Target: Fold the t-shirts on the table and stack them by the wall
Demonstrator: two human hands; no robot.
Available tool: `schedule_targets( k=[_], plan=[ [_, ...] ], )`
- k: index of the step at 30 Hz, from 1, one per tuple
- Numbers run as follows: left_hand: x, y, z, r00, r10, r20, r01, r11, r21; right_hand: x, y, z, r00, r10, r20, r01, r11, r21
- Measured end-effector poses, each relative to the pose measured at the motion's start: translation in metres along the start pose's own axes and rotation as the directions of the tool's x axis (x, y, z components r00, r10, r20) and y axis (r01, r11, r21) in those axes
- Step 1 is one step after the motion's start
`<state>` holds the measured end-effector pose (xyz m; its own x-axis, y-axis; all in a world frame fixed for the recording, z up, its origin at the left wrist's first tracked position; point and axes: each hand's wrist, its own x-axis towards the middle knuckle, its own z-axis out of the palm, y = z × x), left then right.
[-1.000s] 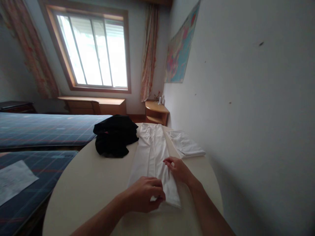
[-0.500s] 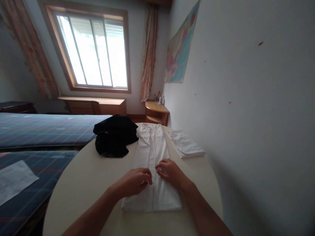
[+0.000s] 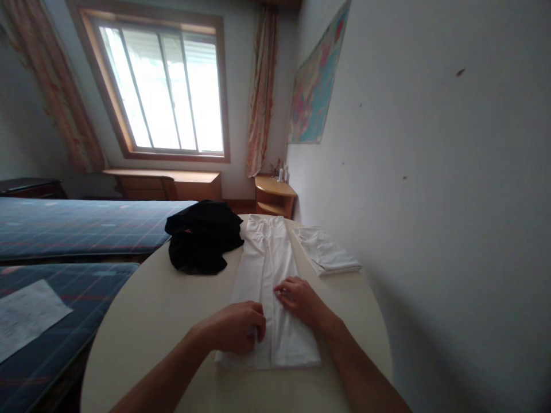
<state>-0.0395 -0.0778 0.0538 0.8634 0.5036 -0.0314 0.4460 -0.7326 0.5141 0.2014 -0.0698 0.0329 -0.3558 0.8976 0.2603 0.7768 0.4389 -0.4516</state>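
White trousers lie lengthwise on the round cream table, waistband at the far end and hems toward me. Over the near part of the left leg is my left hand, its fingers curled down in a pinch at the cloth; the fingertips are partly hidden. My right hand rests on the right leg near the middle seam, fingers loosely bent and a little apart. A folded white garment lies to the right of the trousers. To their left is a crumpled black garment.
A white wall runs close along the table's right side. Two beds with blue plaid mattresses stand at left, a paper sheet on the nearer one. A corner shelf and a desk are beyond, under the window.
My left hand has moved slightly toward me along the trouser leg, and its fingers have curled more. The right hand has stayed nearly in place.
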Motion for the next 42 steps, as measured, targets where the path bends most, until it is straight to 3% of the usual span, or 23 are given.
schedule_targets(
  k=[5,11,17,26,30,36,39,42],
  plan=[
    [0.001,0.007,-0.003,0.999,0.039,0.005,-0.039,0.999,0.028,0.0,0.0,0.0,1.0,0.017,0.001,-0.017,1.0,0.004],
    [0.001,0.014,-0.008,0.994,0.035,-0.107,-0.035,0.999,0.0,0.0,0.002,0.0,1.0,0.018,0.002,-0.018,1.0,0.018],
    [0.003,0.009,0.007,0.996,0.089,-0.005,-0.089,0.994,-0.063,-0.001,0.0,-0.001,1.0,0.022,0.0,-0.022,0.999,0.039],
    [0.007,0.02,0.008,0.991,0.132,-0.035,-0.134,0.988,-0.074,-0.001,0.002,-0.002,1.0,0.02,0.015,-0.021,0.999,0.026],
    [0.008,0.023,0.014,0.99,0.135,0.031,-0.127,0.975,-0.182,-0.001,0.008,-0.005,0.999,0.03,0.039,-0.032,0.997,0.066],
    [0.007,0.026,0.01,0.979,0.141,0.15,-0.066,0.905,-0.421,-0.004,0.004,-0.011,0.984,0.139,0.11,-0.15,0.983,0.102],
    [0.007,0.013,0.003,0.999,0.006,-0.047,-0.016,0.977,-0.214,-0.004,-0.002,-0.011,0.982,0.164,0.096,-0.168,0.985,0.045],
    [0.008,-0.013,0.0,0.94,-0.082,-0.33,0.091,0.996,0.012,0.005,-0.006,-0.008,0.981,0.192,0.041,-0.192,0.981,0.009]
  ],
)
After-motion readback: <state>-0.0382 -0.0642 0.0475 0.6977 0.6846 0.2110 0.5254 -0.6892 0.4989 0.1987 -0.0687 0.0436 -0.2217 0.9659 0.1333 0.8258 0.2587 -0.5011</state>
